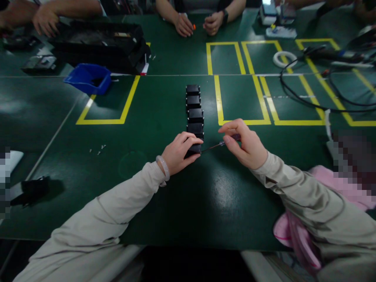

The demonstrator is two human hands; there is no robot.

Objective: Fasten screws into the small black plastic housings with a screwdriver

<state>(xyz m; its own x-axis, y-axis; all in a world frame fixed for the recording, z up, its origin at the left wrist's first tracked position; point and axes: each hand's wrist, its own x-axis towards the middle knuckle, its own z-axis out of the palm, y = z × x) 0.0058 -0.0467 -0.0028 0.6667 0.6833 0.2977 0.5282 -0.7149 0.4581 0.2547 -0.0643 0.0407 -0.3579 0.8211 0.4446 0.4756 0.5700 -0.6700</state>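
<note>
Several black rectangular blocks stand in a row running away from me, with small shiny screws along their sides; one of them is the black block just beyond my fingers. My left hand is closed over the nearest black block, which it partly hides. From the right, my right hand holds a screwdriver by its clear, purplish handle. The thin shaft points left, and its tip meets the right side of the nearest block, near a screw.
Loose screws lie left of my left hand. Further back are a blue bin and a long black tray. A black cable and white ring lie right. Co-workers' hands are across the table.
</note>
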